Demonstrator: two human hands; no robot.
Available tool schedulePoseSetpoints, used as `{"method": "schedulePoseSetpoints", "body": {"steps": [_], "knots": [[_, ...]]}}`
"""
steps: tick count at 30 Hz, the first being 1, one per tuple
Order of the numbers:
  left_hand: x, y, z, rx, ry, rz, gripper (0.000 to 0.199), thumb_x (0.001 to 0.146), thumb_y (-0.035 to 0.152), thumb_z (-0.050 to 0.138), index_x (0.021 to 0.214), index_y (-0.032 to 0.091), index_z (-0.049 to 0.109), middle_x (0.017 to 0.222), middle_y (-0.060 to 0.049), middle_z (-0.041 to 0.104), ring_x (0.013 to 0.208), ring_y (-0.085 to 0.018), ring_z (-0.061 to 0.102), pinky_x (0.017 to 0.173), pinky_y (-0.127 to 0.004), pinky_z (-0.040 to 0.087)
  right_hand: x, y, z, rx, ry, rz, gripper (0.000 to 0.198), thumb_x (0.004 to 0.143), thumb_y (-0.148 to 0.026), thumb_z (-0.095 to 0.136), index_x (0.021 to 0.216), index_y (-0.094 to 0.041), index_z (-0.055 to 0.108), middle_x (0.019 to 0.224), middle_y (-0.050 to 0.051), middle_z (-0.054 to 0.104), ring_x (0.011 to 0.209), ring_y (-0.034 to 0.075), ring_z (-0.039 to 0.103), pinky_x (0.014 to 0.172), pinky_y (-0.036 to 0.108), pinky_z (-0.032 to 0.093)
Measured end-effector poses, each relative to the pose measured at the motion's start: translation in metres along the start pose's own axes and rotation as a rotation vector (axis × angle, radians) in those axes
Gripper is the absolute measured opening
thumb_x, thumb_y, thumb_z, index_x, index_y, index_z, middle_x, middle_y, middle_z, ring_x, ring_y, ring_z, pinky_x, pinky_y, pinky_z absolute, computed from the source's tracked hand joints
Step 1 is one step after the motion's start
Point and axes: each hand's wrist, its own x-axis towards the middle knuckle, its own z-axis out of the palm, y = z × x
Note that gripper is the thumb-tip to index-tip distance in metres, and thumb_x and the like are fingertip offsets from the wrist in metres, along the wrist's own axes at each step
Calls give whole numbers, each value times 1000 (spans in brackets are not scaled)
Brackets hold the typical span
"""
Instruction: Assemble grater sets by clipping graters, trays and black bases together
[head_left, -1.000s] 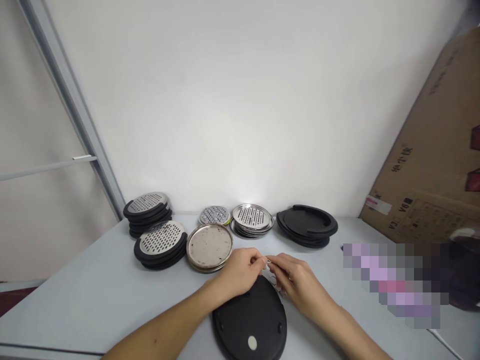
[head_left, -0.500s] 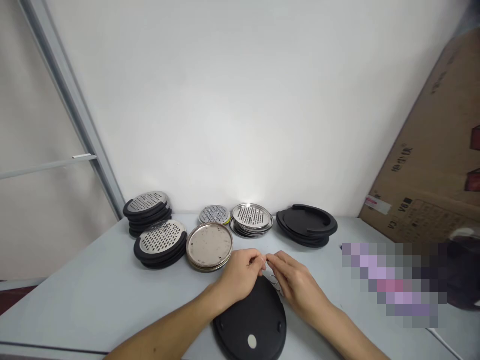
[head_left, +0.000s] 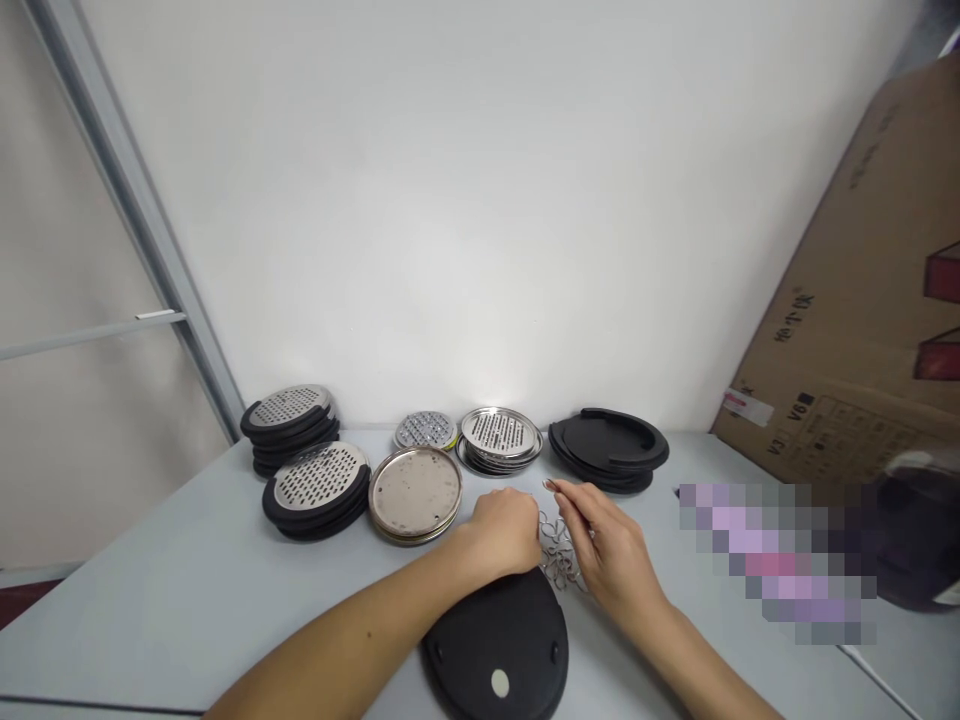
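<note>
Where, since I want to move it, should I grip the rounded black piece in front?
Likely the bare right rim of the black piece, pinched from the right: its face is broad, and the left hand overlaps its far side.

Rings [head_left: 558, 556] behind disc [head_left: 499, 635], plates [head_left: 416, 490] farther back.

I have a single view, head-worn, looking forward and down across the counter [head_left: 187, 570] to the wall [head_left: 420, 220] beyond its far edge, fairly near the fingers [head_left: 583, 500]; toward the counter's right edge, pixelation leaves me unsure what shows.
</note>
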Motion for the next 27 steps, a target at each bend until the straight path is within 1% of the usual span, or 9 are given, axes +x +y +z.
{"method": "schedulePoseSetpoints", "body": {"steps": [4, 8, 10, 15, 17, 22, 25, 27], "knots": [[12, 5, 6, 73, -58, -13, 18, 61, 11, 66, 77, 15, 73, 80, -16, 72, 85, -34, 67, 75, -40, 50, -3, -2, 5, 35, -21, 1, 24, 98, -27, 41, 110, -20, 61, 94, 9, 67, 85, 22, 64, 74, 33, 51], [19, 2, 10, 99, -97, -7, 29, 62, 10, 66, 89, 16, 73, 89, -17, 72, 88, -33, 67, 78, -38, 52, -4, -4, 7, 59, -43, -2, 25, 98, -26, 41, 111, -21, 61, 94, 9, 66, 86, 22, 64, 75, 32, 51], [21, 1, 12, 106, -113, 14, 33, 63, 9, 66, 94, 16, 72, 95, -17, 72, 91, -32, 67, 80, -37, 52, -4, -4, 8, 59, -42, -4, 25, 98, -25, 41, 111, -20, 61, 94, 9, 66, 86, 22, 64, 75, 32, 51], [25, 0, 16, 130, -175, 81, 37, 61, 5, 67, 97, 14, 71, 105, -20, 70, 97, -34, 66, 86, -41, 50, -3, -3, 7, 52, -37, 3, 25, 98, -27, 41, 110, -19, 61, 94, 9, 67, 86, 22, 64, 76, 32, 51], [27, 0, 19, 133, -178, 87, 37, 61, 5, 68, 97, 13, 71, 106, -21, 70, 98, -35, 65, 88, -43, 48, -2, -4, 6, 50, -39, 7, 25, 98, -27, 41, 109, -19, 62, 94, 10, 67, 86, 22, 64, 76, 33, 51], [32, 1, 24, 121, -158, 78, 38, 59, 5, 71, 95, 16, 70, 102, -18, 71, 99, -34, 64, 91, -42, 47, -3, -4, 5, 56, -36, 15, 26, 98, -29, 40, 109, -19, 62, 93, 10, 68, 86, 22, 64, 75, 33, 52], [28, 2, 20, 111, -140, 85, 40, 58, 0, 68, 95, 15, 70, 105, -19, 70, 101, -35, 63, 90, -43, 47, -2, -3, 4, 58, -43, 28, 26, 98, -29, 41, 110, -19, 62, 94, 10, 68, 86, 23, 64, 75, 33, 51], [23, 2, 15, 86, -115, 91, 38, 60, -1, 64, 96, 13, 69, 103, -19, 70, 99, -35, 64, 87, -42, 48, -2, -3, 4, 53, -46, 47, 26, 98, -29, 40, 110, -20, 62, 94, 10, 67, 87, 23, 64, 76, 33, 50]]}}
